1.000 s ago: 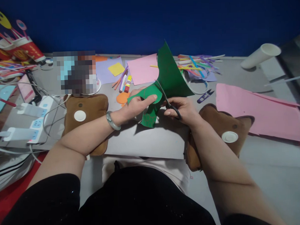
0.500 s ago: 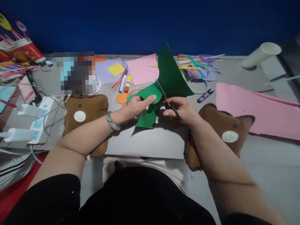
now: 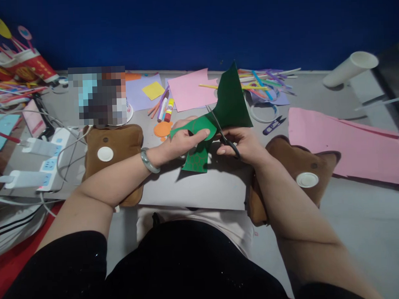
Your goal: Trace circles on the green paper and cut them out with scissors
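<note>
My left hand [image 3: 186,139] pinches a sheet of green paper [image 3: 232,98] between thumb and fingers. A curved outline and a patterned lower part show on the paper, and its darker upper part stands up to the right. My right hand [image 3: 243,143] is closed round the black handles of a pair of scissors [image 3: 230,144]. The scissor blades point up and left and lie at the green paper, beside my left thumb. White paper [image 3: 194,193] lies on the table below both hands.
Brown cushions [image 3: 119,137] lie beside both forearms. Behind are a glue stick [image 3: 169,110], orange paper circles [image 3: 162,129] and pink paper [image 3: 191,91]. Purple snips [image 3: 273,126], a larger pink sheet [image 3: 350,144] and a white tube [image 3: 350,69] are at the right; a power strip [image 3: 56,159] is left.
The green paper has turned slightly, its upper tip shifting right and its lower part moving a little right. Both hands hold nearly the same places.
</note>
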